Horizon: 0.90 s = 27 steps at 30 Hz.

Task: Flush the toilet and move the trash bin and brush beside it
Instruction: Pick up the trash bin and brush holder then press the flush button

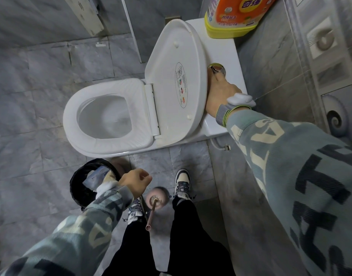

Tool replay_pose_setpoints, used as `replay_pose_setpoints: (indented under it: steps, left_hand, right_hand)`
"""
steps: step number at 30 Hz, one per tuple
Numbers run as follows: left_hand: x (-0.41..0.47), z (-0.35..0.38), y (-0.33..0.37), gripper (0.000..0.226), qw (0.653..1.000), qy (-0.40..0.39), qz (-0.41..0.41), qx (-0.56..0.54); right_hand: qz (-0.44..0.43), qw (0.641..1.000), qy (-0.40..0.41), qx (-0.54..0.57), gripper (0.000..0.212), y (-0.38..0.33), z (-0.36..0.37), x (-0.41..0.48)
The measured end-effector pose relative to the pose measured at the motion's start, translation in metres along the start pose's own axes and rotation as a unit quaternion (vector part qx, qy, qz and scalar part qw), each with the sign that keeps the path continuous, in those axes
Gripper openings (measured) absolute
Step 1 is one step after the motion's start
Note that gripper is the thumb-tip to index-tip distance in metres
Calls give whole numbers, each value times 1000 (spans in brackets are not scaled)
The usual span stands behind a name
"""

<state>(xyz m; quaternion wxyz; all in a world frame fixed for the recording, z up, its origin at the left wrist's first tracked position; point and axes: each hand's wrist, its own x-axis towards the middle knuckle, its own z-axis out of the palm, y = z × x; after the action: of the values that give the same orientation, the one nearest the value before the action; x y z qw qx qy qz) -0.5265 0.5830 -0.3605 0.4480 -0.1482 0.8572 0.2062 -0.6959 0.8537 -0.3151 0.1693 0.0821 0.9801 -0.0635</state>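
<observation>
- The right hand (pixel 221 96) reaches over the toilet tank (pixel 227 54), palm down, with a fingertip pressed on the chrome flush button (pixel 218 69) set in the tank's top; the fingers are stretched out, gripping nothing.
- The left hand (pixel 136 181) hangs in the air over the floor (pixel 32 96), its fingers curled loosely into a fist with nothing in it.
- The toilet (pixel 103 116) stands against the tiled wall (pixel 310 56), its lid (pixel 177 80) raised and leaning back against the tank, its seat (pixel 87 140) down under a white cover.
- Water swirls and looks blurred inside the bowl (pixel 105 118).
- The trash bin (pixel 79 188), round and lined with a black bag, sits on the floor just in front of the bowl, at the person's left; the left sleeve (pixel 87 222) hides part of its rim, and some pale litter lies inside.
- The brush (pixel 151 212) stands in its pinkish round holder (pixel 158 196) on the floor between the person's two shoes, its handle tilted toward the camera; it is near the bin but apart from it.
- A yellow and orange detergent bottle (pixel 234 14) stands on the far end of the tank top, by the wall.
- A small white object is strapped at the right wrist; I cannot tell what it is.
</observation>
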Motion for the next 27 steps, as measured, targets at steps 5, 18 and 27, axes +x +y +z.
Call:
replay_pose_setpoints:
  steps: [5,18,27]
  left_hand:
    - [1,2,-1,36,1000,-4,-5,-7]
    - [-5,8,-1,36,1000,4,-5,0]
    - [-13,8,-10,34,1000,21,-12,-11]
  right_hand:
    - [7,1000,0,4,53,1,2,2]
    - [-7,1000,-12,-13,58,-2,-6,-2]
    - [12,1000,-11,5,55,-5,-3,-3]
